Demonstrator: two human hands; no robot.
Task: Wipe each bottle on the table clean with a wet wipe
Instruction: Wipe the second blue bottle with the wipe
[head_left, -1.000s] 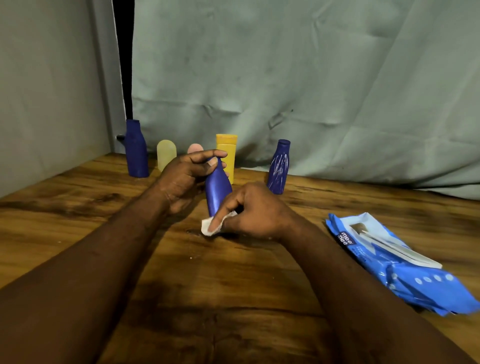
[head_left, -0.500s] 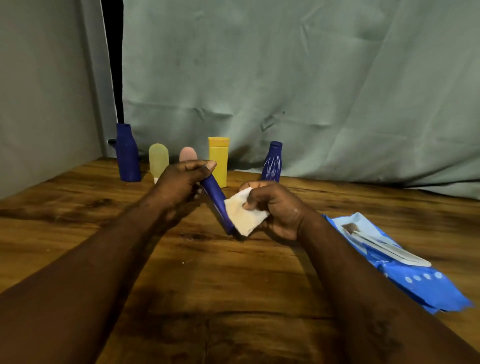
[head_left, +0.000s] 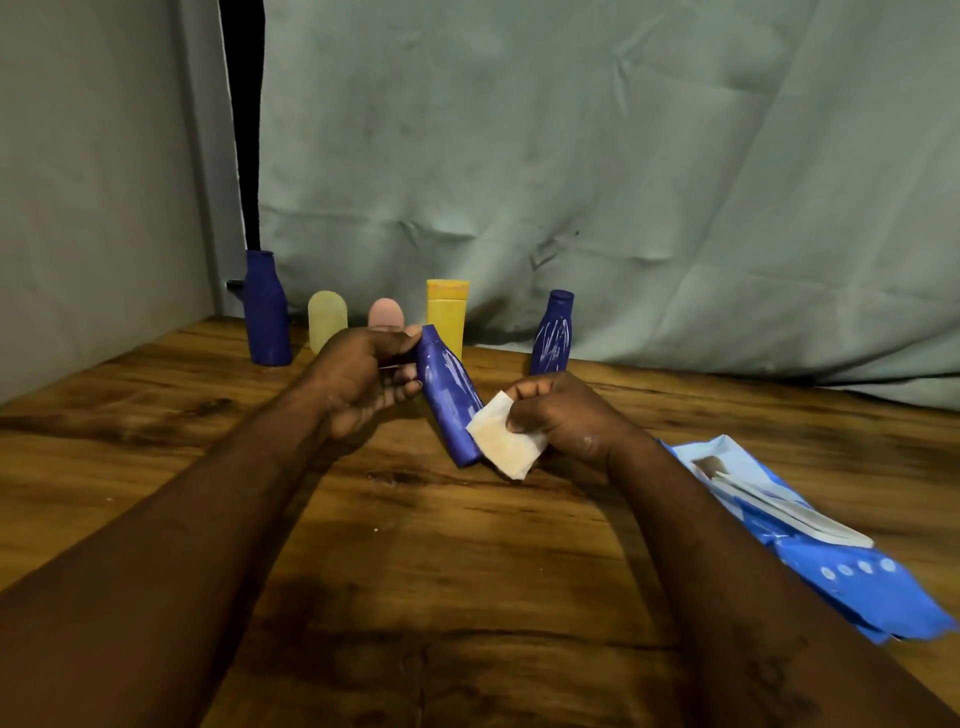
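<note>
My left hand (head_left: 363, 384) grips the neck end of a blue bottle (head_left: 449, 397), held tilted above the wooden table (head_left: 156, 441) with its base pointing down to the right. White smears show on the bottle's side. My right hand (head_left: 563, 415) pinches a folded white wet wipe (head_left: 506, 441) against the bottle's lower end. Along the back stand a tall dark blue bottle (head_left: 267, 312), a pale yellow bottle (head_left: 327, 319), a pink bottle (head_left: 385, 313) partly hidden by my left hand, a yellow bottle (head_left: 447, 312) and a blue bottle with white streaks (head_left: 551, 335).
A blue wet-wipe pack (head_left: 810, 540) lies on the table at the right, its flap open. A grey-green cloth (head_left: 571, 182) hangs behind the bottles, and a grey wall (head_left: 93, 208) closes the left side.
The bottle went from nearly upright to tilted with its base to the right. My right hand turned up from the table and now holds the wipe against the bottle's lower end.
</note>
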